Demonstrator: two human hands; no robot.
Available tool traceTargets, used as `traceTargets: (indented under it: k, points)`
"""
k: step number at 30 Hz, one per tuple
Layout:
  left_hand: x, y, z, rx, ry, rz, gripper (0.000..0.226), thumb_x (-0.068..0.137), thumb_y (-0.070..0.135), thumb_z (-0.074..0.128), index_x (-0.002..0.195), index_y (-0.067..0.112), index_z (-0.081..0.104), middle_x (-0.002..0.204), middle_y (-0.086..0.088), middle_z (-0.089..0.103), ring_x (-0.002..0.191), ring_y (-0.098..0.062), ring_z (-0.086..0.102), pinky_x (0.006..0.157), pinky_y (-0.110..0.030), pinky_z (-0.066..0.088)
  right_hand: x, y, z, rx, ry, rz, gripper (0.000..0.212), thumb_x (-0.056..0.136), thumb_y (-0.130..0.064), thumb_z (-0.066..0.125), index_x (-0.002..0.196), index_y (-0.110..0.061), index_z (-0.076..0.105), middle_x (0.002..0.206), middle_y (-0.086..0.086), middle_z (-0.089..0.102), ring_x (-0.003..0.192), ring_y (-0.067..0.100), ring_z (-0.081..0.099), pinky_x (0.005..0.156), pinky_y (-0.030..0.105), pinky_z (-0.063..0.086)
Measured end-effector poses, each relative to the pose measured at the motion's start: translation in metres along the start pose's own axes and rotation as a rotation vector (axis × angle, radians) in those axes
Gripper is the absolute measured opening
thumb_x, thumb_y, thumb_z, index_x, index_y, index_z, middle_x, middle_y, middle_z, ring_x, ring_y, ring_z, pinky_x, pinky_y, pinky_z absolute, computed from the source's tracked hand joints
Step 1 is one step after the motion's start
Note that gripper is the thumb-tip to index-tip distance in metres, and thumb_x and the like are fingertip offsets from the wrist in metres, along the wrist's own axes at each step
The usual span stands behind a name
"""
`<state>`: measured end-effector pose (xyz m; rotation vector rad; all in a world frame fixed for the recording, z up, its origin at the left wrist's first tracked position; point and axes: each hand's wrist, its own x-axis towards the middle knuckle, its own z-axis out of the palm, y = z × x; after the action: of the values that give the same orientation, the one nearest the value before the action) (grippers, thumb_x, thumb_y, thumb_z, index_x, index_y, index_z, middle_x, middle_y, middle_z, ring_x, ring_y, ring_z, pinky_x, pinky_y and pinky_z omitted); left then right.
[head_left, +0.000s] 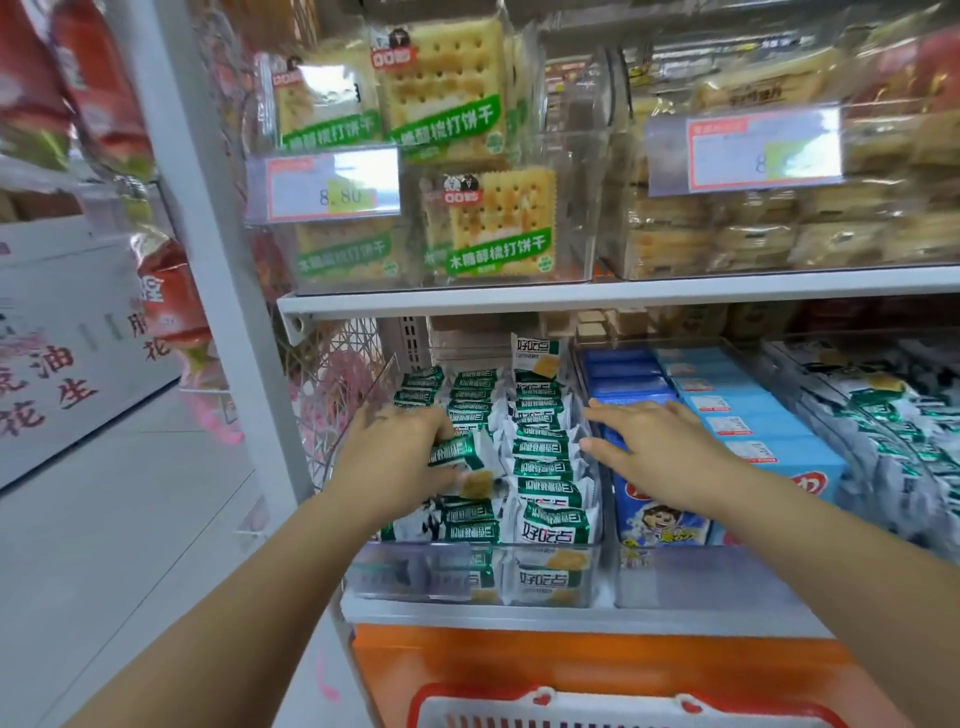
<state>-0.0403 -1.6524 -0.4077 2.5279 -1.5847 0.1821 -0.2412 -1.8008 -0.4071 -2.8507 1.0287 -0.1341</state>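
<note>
A clear plastic bin (519, 548) on the lower shelf holds several rows of small green-and-white snack packets (543, 447). My left hand (395, 457) reaches into the bin's left side and grips one green-and-white packet (462, 460), fingers curled around it. To the right, my right hand (660, 441) hovers with straight fingers over the divide between this bin and the neighbouring one, thumb near the packets, holding nothing.
Blue boxes (748, 415) fill the bin to the right, and more green packets (893, 431) lie further right. Cracker packs (498, 223) stand in clear bins on the upper shelf (571, 296) behind price tags. A red-and-white basket (613, 709) sits below. A white shelf post (218, 223) stands at left.
</note>
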Motion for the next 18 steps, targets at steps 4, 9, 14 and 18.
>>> traceTargets:
  k: [4, 9, 14, 18]
  points:
    - [-0.029, 0.006, -0.020, -0.252, 0.265, -0.005, 0.035, 0.081, 0.046, 0.069, 0.102, 0.030, 0.045, 0.097, 0.014, 0.057, 0.095, -0.014, 0.057, 0.101, -0.037, 0.037, -0.012, -0.006, -0.002, 0.110, 0.141, -0.067, 0.053, 0.096, -0.048, 0.042, 0.145, -0.031, 0.032, 0.152, -0.010, 0.031, 0.141, 0.015, 0.025, 0.118, 0.043, 0.009]
    - [-0.078, 0.033, -0.030, -0.491, 0.195, 0.062, 0.034, 0.078, 0.039, 0.075, 0.096, 0.029, 0.048, 0.094, 0.015, 0.060, 0.088, -0.014, 0.057, 0.074, -0.033, 0.046, -0.068, -0.040, -0.012, 0.593, 0.234, -0.255, 0.050, 0.084, -0.043, 0.063, 0.131, -0.036, 0.050, 0.126, -0.024, 0.049, 0.115, -0.010, 0.043, 0.100, 0.013, 0.032]
    - [-0.111, 0.069, -0.015, -0.462, 0.178, 0.234, 0.033, 0.076, 0.036, 0.077, 0.101, 0.029, 0.056, 0.104, 0.011, 0.064, 0.096, -0.010, 0.058, 0.082, -0.030, 0.042, -0.119, -0.036, 0.013, 0.892, 0.321, -0.232, 0.016, 0.077, -0.019, 0.075, 0.082, -0.032, 0.066, 0.081, -0.013, 0.070, 0.081, -0.002, 0.064, 0.078, 0.014, 0.048]
    - [-0.128, 0.089, 0.006, -0.801, 0.082, 0.164, 0.028, 0.077, 0.031, 0.077, 0.094, 0.037, 0.056, 0.103, 0.017, 0.062, 0.099, 0.004, 0.055, 0.089, -0.023, 0.043, -0.144, -0.014, 0.028, 1.066, 0.351, -0.141, 0.011, 0.072, -0.025, 0.071, 0.064, -0.028, 0.065, 0.075, -0.007, 0.070, 0.071, 0.005, 0.064, 0.070, 0.016, 0.049]
